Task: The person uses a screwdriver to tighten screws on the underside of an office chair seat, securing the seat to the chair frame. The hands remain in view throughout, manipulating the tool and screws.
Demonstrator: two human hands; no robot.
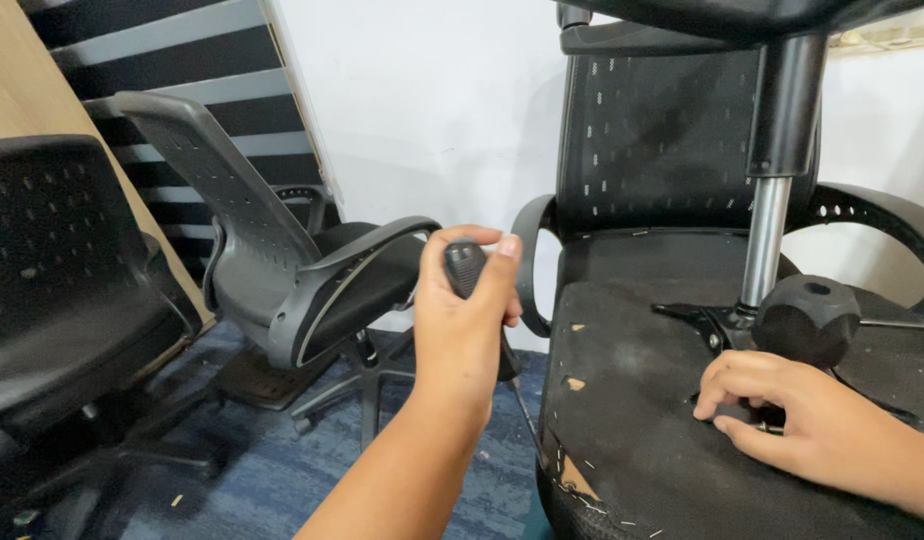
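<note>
Head view shows the left hand (462,330) clenched around a black ribbed screwdriver handle (466,268), shaft pointing down, while the right hand (797,420) pinches a small fitting on the overturned black fabric chair seat (632,400), steadying it.

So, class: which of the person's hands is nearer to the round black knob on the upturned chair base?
The right. The right hand rests on the chair underside just below the black knob. The left hand is off to the side, gripping a screwdriver.

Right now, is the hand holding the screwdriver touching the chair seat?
No. The left hand grips the screwdriver up in the air, beside the worn seat, not on it.
</note>
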